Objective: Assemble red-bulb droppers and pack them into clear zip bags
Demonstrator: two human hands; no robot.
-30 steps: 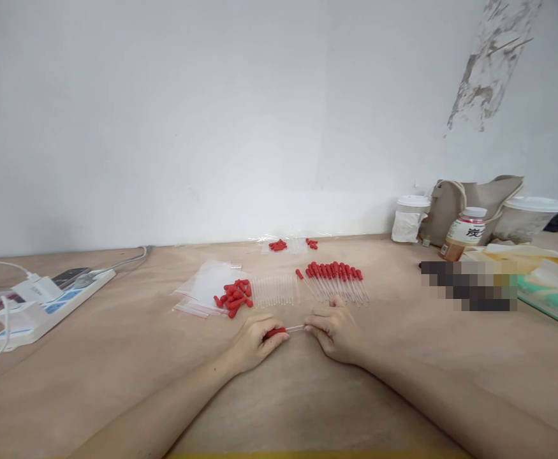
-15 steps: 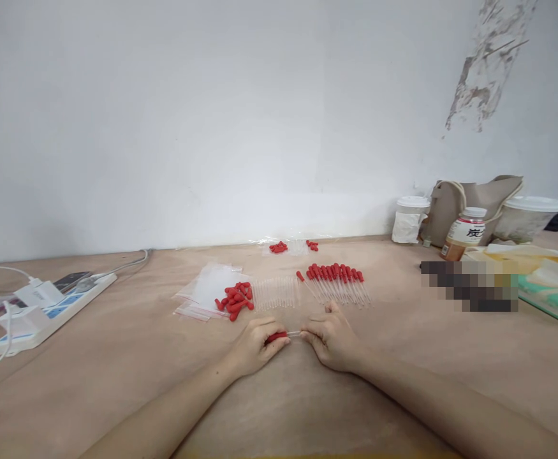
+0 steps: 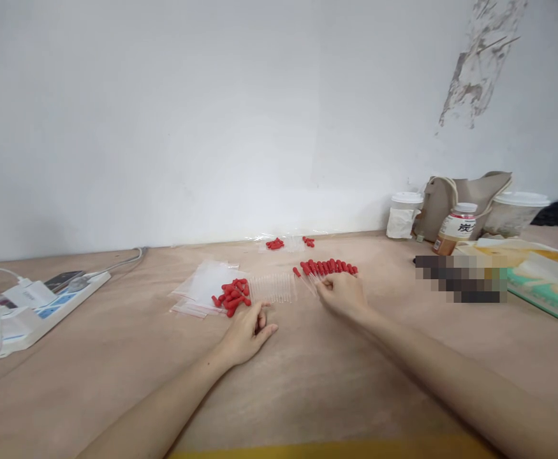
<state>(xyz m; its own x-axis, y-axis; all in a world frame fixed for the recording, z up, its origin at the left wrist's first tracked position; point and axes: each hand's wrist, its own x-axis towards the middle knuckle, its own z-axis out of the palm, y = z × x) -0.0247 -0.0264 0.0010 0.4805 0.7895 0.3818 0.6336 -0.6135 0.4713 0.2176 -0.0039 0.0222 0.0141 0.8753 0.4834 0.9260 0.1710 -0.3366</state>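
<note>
My left hand (image 3: 250,333) rests on the table with thumb and forefinger apart, holding nothing. Just beyond it lie a heap of loose red rubber bulbs (image 3: 233,294) and a row of clear glass tubes (image 3: 273,288). My right hand (image 3: 344,294) is over the row of red-topped droppers (image 3: 331,266), its fingers pinched on a dropper's thin tube. The hand hides the lower ends of several droppers. A single dropper bulb (image 3: 296,271) shows at the row's left end.
Clear zip bags (image 3: 205,287) lie left of the bulbs. Farther back is clear plastic with more red bulbs (image 3: 275,243). A power strip (image 3: 44,319) is at left; a lidded cup (image 3: 404,215), bottle (image 3: 455,228), bag (image 3: 434,207) and green-patterned packet (image 3: 541,287) stand or lie right.
The right hand has moved away from the left, forward and right to the dropper row, with the dropper. My left hand has let go of the red bulb and opened. The view shifted slightly.
</note>
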